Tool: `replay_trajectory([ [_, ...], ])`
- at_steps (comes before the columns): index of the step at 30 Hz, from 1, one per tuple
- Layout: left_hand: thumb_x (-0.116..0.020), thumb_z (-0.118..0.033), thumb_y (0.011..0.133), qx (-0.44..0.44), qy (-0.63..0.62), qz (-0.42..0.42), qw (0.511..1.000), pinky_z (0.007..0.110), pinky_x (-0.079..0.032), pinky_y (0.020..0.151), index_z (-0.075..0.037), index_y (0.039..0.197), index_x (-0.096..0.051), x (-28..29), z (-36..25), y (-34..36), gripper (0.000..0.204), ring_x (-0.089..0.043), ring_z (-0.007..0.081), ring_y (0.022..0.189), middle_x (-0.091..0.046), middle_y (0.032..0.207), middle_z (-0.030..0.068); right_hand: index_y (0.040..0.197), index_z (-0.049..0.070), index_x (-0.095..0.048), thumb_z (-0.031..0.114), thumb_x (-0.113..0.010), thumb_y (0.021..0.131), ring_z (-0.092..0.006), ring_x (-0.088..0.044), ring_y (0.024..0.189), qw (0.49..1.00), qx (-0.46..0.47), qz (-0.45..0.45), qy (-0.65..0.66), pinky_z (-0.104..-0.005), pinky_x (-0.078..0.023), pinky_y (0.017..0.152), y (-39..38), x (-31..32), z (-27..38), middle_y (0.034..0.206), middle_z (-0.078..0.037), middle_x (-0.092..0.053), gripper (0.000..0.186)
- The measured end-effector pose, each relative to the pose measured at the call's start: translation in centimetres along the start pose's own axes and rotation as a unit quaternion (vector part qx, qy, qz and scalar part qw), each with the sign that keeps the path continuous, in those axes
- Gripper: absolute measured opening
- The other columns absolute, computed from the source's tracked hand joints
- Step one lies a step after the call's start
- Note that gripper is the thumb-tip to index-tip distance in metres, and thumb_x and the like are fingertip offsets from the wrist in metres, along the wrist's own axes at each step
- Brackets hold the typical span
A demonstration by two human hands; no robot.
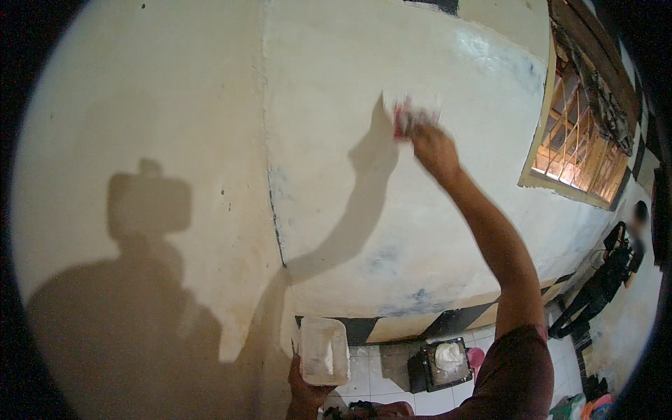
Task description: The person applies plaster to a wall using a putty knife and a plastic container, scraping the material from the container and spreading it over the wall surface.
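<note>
Raised against the cream-white wall (329,189), my right hand (435,150) is closed round a small, flat red and white hand tool (404,120). Motion blur hides the tool's exact kind, and its working edge is at or very near the wall surface. Low in the view, my left hand (306,388) grips the side of a translucent rectangular plastic tub (313,343). A streak of white paste (330,357) shows inside the tub. Bluish-grey patches (420,301) mark the lower wall.
A barred window (577,133) with a dark curtain is at upper right. Below on the tiled floor (434,402) stands a black box-like stand (418,371) with a white lump (449,356) on top, beside a pink object (476,359). Another person (605,280) stands far right.
</note>
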State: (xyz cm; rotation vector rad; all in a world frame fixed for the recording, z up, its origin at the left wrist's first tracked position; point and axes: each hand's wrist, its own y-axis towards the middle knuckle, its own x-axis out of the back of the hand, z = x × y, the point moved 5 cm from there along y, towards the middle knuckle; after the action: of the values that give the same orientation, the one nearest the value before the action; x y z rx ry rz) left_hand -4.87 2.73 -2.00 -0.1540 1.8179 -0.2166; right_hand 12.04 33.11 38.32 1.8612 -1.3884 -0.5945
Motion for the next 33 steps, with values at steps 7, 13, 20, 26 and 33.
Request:
replay_trajectory([
  [7, -0.047, -0.051, 0.088, 0.008, -0.041, 0.043, 0.998, 0.059, -0.04, 0.095, -0.012, 0.131, -0.046, 0.3, 0.3, 0.6, 0.058, -0.05, 0.0374, 0.115, -0.051, 0.127, 0.0142, 0.107, 0.013, -0.061, -0.001, -0.046, 0.082, -0.03, -0.063, 0.091, 0.971, -0.137, 0.139, 0.136, -0.041, -0.053, 0.076, 0.4, 4.2, -2.4, 0.104, -0.011, -0.065, 0.033],
  [13, -0.047, -0.055, 0.084, 0.006, -0.035, 0.009, 0.999, 0.059, -0.048, 0.084, -0.011, 0.134, -0.042, -1.1, 0.8, 0.1, 0.066, -0.056, 0.0371, 0.108, -0.053, 0.124, 0.0152, 0.11, 0.014, -0.061, 0.006, -0.045, 0.087, -0.034, -0.064, 0.084, 0.991, -0.132, -0.026, 0.002, -0.0442, -0.053, 0.072, 12.6, 3.3, -14.8, 0.103, -0.014, -0.064, 0.029],
  [20, -0.041, -0.057, 0.085, 0.006, -0.032, -0.003, 0.999, 0.06, -0.048, 0.084, -0.013, 0.135, -0.041, 0.5, 1.0, 1.0, 0.067, -0.054, 0.0382, 0.111, -0.052, 0.125, 0.014, 0.135, 0.008, -0.037, 0.015, -0.053, 0.087, -0.0319, -0.052, 0.115, 0.992, -0.075, 0.042, -0.089, -0.0452, -0.043, 0.098, -2.7, -2.5, -5.0, 0.128, -0.015, -0.051, 0.051],
  [26, -0.039, -0.06, 0.085, 0.013, 0.057, -0.034, 0.998, 0.06, -0.044, 0.089, -0.015, 0.136, -0.041, -1.4, 0.7, 0.7, 0.068, -0.051, 0.0384, 0.115, -0.051, 0.128, 0.0136, 0.132, 0.008, -0.044, 0.009, -0.052, 0.085, -0.0363, -0.054, 0.109, 0.941, -0.112, 0.285, 0.141, -0.0481, -0.045, 0.093, -22.9, 2.1, 9.3, 0.128, -0.015, -0.051, 0.048],
  [33, -0.041, -0.06, 0.084, 0.029, 0.061, -0.035, 0.997, 0.06, -0.045, 0.087, -0.016, 0.136, -0.041, -0.8, 1.3, 2.2, 0.069, -0.051, 0.0384, 0.115, -0.05, 0.129, 0.0132, 0.107, 0.014, -0.058, 0.005, -0.045, 0.088, -0.0321, -0.062, 0.083, 0.983, -0.164, 0.036, 0.068, -0.0418, -0.053, 0.07, 0.6, 6.2, -6.1, 0.094, -0.01, -0.065, 0.025],
])
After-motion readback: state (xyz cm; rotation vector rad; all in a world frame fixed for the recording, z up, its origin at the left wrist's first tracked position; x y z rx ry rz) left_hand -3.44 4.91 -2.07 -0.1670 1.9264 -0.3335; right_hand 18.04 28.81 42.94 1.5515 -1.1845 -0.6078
